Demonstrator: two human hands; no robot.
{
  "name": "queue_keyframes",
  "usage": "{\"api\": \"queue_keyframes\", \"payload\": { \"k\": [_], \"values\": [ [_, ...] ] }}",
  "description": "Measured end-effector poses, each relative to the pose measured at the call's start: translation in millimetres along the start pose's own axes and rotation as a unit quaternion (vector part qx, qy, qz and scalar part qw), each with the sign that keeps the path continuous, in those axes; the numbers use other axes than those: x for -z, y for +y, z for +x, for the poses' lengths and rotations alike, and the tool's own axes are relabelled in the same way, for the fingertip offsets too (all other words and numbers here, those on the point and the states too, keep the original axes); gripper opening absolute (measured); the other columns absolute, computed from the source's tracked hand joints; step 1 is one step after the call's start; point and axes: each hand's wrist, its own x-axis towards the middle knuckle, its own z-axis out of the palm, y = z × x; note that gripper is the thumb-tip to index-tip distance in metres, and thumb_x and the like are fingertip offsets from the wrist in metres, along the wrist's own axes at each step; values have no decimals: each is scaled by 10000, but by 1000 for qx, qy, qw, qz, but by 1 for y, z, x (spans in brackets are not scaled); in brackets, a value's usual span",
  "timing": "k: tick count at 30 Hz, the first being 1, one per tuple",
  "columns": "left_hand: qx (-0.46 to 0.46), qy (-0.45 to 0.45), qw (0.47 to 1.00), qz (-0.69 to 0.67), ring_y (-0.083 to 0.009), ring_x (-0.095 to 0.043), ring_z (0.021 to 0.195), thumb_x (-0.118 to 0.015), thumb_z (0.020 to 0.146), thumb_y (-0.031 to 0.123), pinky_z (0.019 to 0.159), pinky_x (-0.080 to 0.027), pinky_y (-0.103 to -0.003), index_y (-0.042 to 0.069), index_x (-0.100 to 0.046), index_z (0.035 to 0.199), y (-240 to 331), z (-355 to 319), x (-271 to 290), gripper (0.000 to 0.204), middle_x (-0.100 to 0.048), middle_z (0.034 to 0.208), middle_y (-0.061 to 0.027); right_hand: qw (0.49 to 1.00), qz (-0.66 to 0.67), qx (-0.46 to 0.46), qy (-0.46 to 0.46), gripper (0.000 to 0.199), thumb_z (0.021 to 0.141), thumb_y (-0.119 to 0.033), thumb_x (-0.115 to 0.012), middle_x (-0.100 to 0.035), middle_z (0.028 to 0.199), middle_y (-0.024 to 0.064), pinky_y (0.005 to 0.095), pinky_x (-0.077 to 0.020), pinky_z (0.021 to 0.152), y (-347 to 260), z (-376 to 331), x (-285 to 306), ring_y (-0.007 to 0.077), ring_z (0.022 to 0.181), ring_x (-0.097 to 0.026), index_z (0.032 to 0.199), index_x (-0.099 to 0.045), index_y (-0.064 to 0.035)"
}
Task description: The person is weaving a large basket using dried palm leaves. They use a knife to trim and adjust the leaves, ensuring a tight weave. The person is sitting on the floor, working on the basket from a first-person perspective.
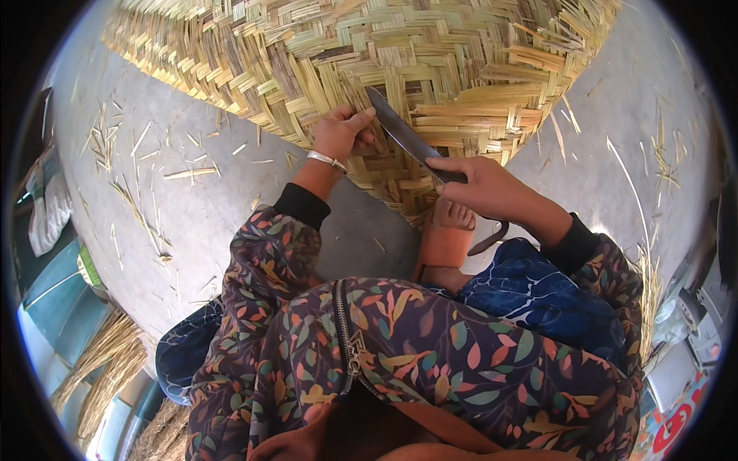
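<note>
A large woven straw mat (330, 54) comes down to a point in front of me, its strips plaited in pale yellow and green. My right hand (492, 188) grips a knife (406, 137) by its dark handle; the long dark blade lies slantwise over the mat, tip toward the far left. At the mat's left edge, my left hand (344, 137) has its fingers curled, the thumb stretched close to the blade. What those fingers pinch is hidden. Below my right hand, a dark curved piece (490, 239) sticks out, partly covered.
My foot in an orange sandal (444, 246) is at the mat's near corner. Loose straw bits (190, 173) lie scattered on the grey concrete floor (231, 238). Straw bundles (96, 361) lie at the lower left, near a white plastic bag (50, 215).
</note>
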Motion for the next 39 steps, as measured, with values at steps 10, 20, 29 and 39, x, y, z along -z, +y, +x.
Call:
{"api": "queue_keyframes", "payload": {
  "k": [10, 20, 29, 39],
  "values": [
    [60, 39, 997, 14, -95, -591, 531, -693, 888, 366, 467, -435, -231, 88, -632, 862, 12, 8, -6, 286, -602, 689, 7, 978, -170, 22, 121, 570, 831, -322, -590, -649, 793, 215, 404, -510, 671, -14, 29, -34, 344, 712, -644, 1354, -517, -106],
    [143, -1, 989, -24, -86, -538, 473, -733, 858, 280, 411, -417, -235, 100, -588, 748, 18, 6, -1, 256, -539, 626, 24, 973, -165, 67, 145, 593, 791, -295, -641, -661, 788, 169, 466, -505, 690, 0, 36, -36, 366, 768, -647, 1333, -517, -89],
    [199, 43, 978, -53, -121, -595, 514, -736, 856, 260, 438, -483, -284, 64, -624, 808, 17, 14, -5, 231, -592, 678, -9, 978, -159, 49, 125, 619, 789, -295, -594, -642, 725, 199, 451, -508, 649, -3, 34, -32, 371, 690, -640, 1376, -494, -126],
    [52, 5, 941, 334, -217, -656, 552, -747, 804, 405, 492, -518, -355, 13, -642, 717, 26, 8, -8, 416, -646, 652, -105, 977, -194, 37, 80, 652, 757, -257, -622, -665, 825, 202, 489, -509, 685, -11, 40, -24, 390, 788, -648, 1367, -461, -95]
  ]
}}
